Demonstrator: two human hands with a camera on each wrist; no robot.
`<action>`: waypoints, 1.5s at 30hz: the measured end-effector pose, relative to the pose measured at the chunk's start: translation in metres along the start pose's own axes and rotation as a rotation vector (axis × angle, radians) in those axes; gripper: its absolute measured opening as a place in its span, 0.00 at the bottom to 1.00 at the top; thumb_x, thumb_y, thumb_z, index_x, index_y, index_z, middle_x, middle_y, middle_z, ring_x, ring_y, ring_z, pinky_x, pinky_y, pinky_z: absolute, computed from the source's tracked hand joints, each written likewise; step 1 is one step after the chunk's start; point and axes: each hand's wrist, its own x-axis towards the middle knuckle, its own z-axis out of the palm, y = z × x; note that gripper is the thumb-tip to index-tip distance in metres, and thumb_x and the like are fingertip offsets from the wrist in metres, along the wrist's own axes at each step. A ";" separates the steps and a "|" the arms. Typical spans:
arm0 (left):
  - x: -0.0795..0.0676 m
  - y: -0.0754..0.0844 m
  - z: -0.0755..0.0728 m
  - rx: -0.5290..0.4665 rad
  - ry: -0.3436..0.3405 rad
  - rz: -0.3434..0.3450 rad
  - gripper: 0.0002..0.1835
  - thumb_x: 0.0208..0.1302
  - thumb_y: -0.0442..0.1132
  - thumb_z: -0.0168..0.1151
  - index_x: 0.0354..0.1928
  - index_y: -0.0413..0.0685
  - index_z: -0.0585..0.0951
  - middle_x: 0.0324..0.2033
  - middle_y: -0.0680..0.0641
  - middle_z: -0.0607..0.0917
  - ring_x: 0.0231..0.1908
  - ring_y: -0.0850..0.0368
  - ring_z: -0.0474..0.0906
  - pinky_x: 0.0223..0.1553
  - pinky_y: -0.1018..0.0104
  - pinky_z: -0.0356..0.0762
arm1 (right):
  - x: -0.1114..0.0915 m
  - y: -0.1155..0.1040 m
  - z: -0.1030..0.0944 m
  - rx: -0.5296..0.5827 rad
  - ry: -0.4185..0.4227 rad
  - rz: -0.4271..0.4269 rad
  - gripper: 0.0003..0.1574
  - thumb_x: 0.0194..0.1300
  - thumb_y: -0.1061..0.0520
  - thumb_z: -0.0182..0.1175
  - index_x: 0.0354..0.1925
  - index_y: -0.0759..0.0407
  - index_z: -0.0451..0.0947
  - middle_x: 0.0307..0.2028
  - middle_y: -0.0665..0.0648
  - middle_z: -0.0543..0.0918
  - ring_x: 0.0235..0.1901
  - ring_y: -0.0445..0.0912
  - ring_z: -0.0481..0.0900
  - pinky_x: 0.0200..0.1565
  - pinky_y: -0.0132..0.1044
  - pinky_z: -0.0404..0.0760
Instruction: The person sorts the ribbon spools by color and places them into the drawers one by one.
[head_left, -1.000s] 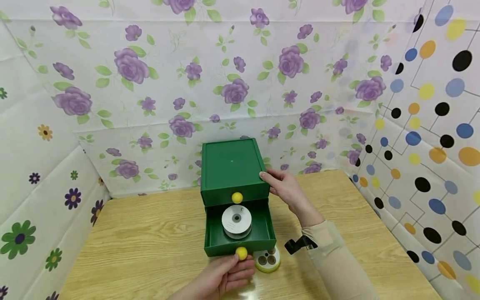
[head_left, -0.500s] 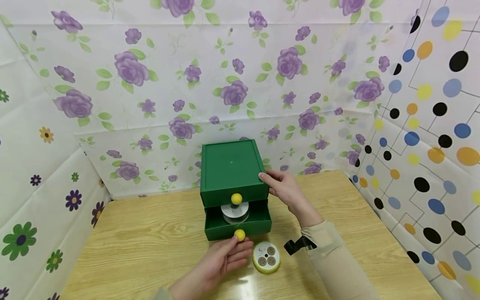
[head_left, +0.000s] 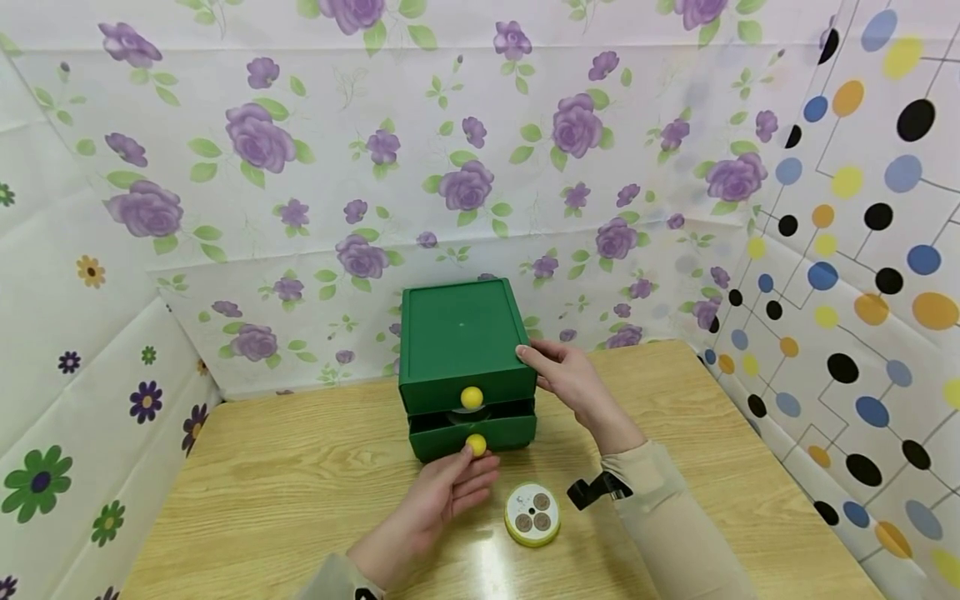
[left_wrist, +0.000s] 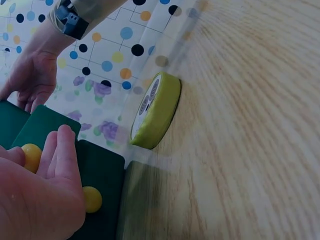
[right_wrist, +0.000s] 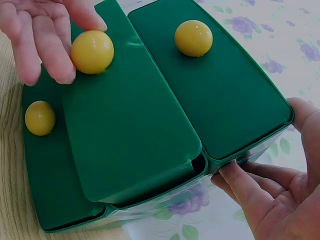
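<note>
My left hand [head_left: 450, 492] pinches the yellow knob [right_wrist: 92, 52] of the middle drawer [right_wrist: 130, 115] between thumb and fingertips. That drawer juts partly out of a green drawer cabinet [head_left: 461, 329]. Through the gap above its front, only the edge of a white-topped spool [head_left: 468, 415] shows. At the cabinet's right side, my right hand [head_left: 573, 383] holds the upper corner, thumb on the top edge and fingers along the side. A spool of yellow-green ribbon [head_left: 532, 514] with a white, brown-dotted face lies flat on the table, right of my left hand and touching neither hand.
The top drawer's knob [right_wrist: 193, 38] and the bottom drawer's knob [right_wrist: 40, 118] sit on fronts that are pushed in. Wood-grain table [head_left: 300, 467] surrounds the cabinet. A flowered sheet [head_left: 315, 167] hangs close behind it, and a dotted sheet [head_left: 847, 375] stands at the right.
The middle drawer has slid inward with my left hand on its knob, covering most of the spool inside. The ribbon spool on the table is now fully uncovered. My right hand stays on the cabinet.
</note>
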 end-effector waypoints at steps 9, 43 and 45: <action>0.012 0.003 -0.003 0.009 0.046 0.046 0.36 0.84 0.56 0.55 0.74 0.29 0.69 0.68 0.35 0.80 0.64 0.50 0.82 0.62 0.60 0.82 | -0.001 -0.001 0.002 0.010 0.005 0.005 0.49 0.76 0.35 0.65 0.79 0.61 0.67 0.76 0.62 0.70 0.72 0.56 0.73 0.68 0.49 0.79; -0.065 0.131 -0.021 0.318 -0.161 0.541 0.21 0.88 0.38 0.44 0.63 0.32 0.81 0.57 0.38 0.88 0.56 0.48 0.88 0.59 0.51 0.85 | -0.004 -0.006 0.001 0.002 0.003 0.009 0.49 0.76 0.34 0.64 0.80 0.59 0.66 0.78 0.62 0.68 0.74 0.57 0.70 0.71 0.51 0.76; -0.070 0.140 -0.018 0.242 -0.078 0.618 0.20 0.88 0.38 0.45 0.63 0.33 0.82 0.56 0.44 0.90 0.57 0.49 0.87 0.60 0.53 0.84 | -0.004 -0.006 0.003 0.002 0.004 0.014 0.49 0.76 0.34 0.65 0.80 0.59 0.66 0.78 0.62 0.68 0.74 0.57 0.71 0.70 0.51 0.76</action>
